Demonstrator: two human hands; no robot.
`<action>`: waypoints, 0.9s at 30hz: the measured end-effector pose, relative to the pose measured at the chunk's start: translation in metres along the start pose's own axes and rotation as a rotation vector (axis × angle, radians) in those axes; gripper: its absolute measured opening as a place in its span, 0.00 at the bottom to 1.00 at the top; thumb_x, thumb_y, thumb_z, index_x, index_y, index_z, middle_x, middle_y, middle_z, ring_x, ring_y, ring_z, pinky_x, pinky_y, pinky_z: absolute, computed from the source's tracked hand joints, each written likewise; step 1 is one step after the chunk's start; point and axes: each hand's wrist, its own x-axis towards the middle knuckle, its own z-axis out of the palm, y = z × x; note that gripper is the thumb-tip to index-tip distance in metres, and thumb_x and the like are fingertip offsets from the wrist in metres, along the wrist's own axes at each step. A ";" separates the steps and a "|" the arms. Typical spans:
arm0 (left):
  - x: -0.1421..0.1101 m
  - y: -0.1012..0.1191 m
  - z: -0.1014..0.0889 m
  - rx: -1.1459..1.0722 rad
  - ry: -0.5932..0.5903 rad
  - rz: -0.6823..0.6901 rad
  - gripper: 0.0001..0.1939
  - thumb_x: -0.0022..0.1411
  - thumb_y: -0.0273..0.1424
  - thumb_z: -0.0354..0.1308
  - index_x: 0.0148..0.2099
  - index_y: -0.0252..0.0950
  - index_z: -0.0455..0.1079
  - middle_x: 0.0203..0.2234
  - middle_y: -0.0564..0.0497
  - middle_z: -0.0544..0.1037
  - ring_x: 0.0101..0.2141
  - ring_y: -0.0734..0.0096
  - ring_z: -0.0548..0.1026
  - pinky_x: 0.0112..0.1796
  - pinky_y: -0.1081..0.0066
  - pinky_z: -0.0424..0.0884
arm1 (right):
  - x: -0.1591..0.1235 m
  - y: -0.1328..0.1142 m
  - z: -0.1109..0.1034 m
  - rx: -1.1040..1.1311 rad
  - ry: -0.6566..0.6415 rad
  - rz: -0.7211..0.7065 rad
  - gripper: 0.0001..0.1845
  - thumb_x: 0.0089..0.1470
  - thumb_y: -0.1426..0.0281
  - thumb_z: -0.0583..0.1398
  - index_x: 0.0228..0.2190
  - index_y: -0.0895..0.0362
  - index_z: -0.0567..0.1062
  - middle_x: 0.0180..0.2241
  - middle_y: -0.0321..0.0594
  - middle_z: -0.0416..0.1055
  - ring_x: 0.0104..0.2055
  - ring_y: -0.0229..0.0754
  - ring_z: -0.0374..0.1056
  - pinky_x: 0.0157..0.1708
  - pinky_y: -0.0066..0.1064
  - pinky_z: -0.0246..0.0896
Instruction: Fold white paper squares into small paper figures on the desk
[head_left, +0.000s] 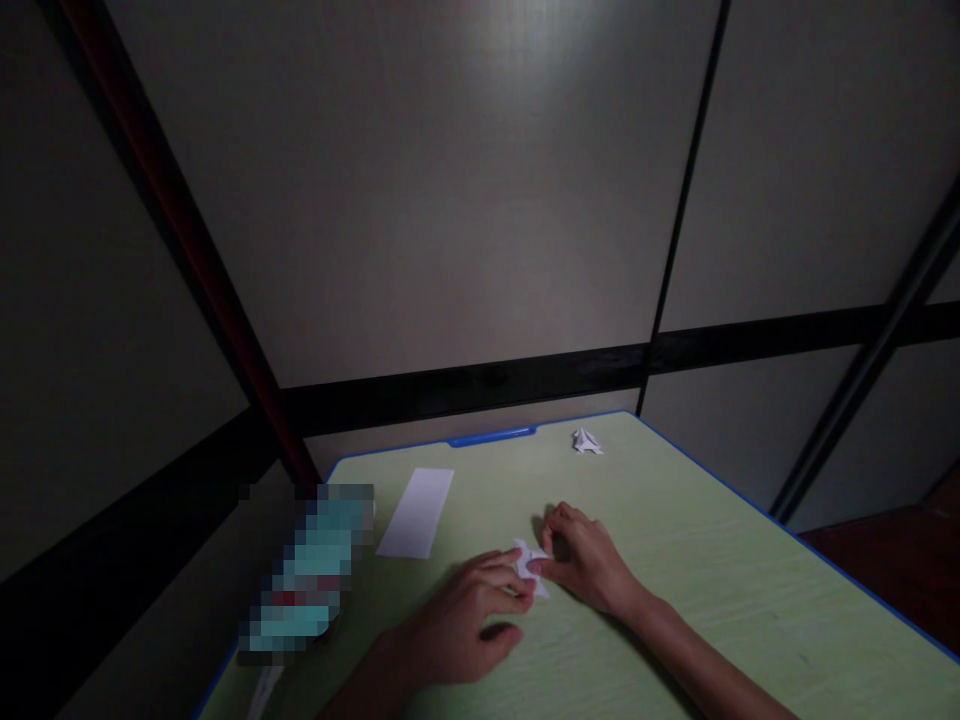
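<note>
A small folded white paper figure (533, 570) with pointed corners lies on the green table, between my two hands. My left hand (476, 610) reaches in from the left with its fingers stretched out and its thumb apart; its fingertips press on the figure's left side. On the other side, my right hand (589, 560) has its fingers curled in and its thumb on the paper, gripping its right part. The fingers cover some of the folds. Farther back stands another folded white paper figure (586, 441), shaped like a frog, with no hand near it.
A flat white paper strip (417, 513) lies left of the hands. At the table's left edge is a blurred-out phone-like object (307, 570) with a pale cord or strip below it. The table (697, 560) has a blue rim and a blue handle (491, 437), close to wardrobe panels (450, 200).
</note>
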 end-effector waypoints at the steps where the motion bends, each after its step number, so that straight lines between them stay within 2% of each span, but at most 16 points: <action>1: 0.000 0.000 0.000 -0.001 0.003 0.000 0.16 0.47 0.23 0.51 0.41 0.38 0.65 0.41 0.52 0.69 0.48 0.68 0.58 0.50 0.66 0.52 | 0.000 -0.001 0.000 -0.015 -0.002 0.001 0.09 0.38 0.63 0.58 0.21 0.55 0.66 0.27 0.36 0.63 0.32 0.40 0.59 0.29 0.28 0.48; 7: 0.002 0.000 0.000 -0.006 -0.004 0.017 0.13 0.48 0.23 0.50 0.39 0.37 0.65 0.39 0.51 0.70 0.48 0.68 0.58 0.51 0.65 0.49 | -0.001 -0.001 0.000 -0.039 0.009 -0.022 0.10 0.38 0.62 0.58 0.22 0.55 0.65 0.27 0.36 0.63 0.32 0.41 0.59 0.29 0.28 0.47; 12: 0.001 0.001 0.000 -0.003 -0.008 0.021 0.16 0.46 0.22 0.50 0.40 0.37 0.64 0.39 0.50 0.70 0.47 0.67 0.60 0.50 0.65 0.49 | 0.003 0.004 0.003 -0.001 -0.001 -0.020 0.09 0.42 0.63 0.55 0.20 0.56 0.65 0.25 0.35 0.62 0.30 0.39 0.59 0.27 0.27 0.48; 20: -0.001 0.000 0.001 -0.022 0.005 -0.019 0.18 0.41 0.21 0.52 0.39 0.36 0.67 0.38 0.49 0.71 0.46 0.64 0.61 0.49 0.63 0.52 | 0.008 0.009 0.003 0.080 -0.008 -0.011 0.08 0.42 0.66 0.56 0.18 0.56 0.66 0.22 0.34 0.62 0.26 0.37 0.58 0.24 0.24 0.47; 24: -0.005 -0.003 0.002 -0.026 0.009 -0.023 0.22 0.41 0.22 0.52 0.43 0.35 0.65 0.40 0.47 0.70 0.48 0.62 0.58 0.49 0.62 0.52 | 0.009 0.011 0.004 0.085 -0.008 -0.021 0.08 0.43 0.66 0.56 0.18 0.57 0.65 0.22 0.34 0.62 0.25 0.36 0.58 0.23 0.24 0.47; 27: -0.008 -0.006 0.003 -0.030 0.057 0.011 0.22 0.43 0.22 0.51 0.45 0.35 0.64 0.40 0.46 0.70 0.48 0.63 0.58 0.49 0.62 0.52 | 0.009 0.011 0.003 0.084 -0.005 -0.027 0.08 0.42 0.66 0.56 0.18 0.57 0.65 0.22 0.34 0.62 0.26 0.36 0.58 0.24 0.24 0.47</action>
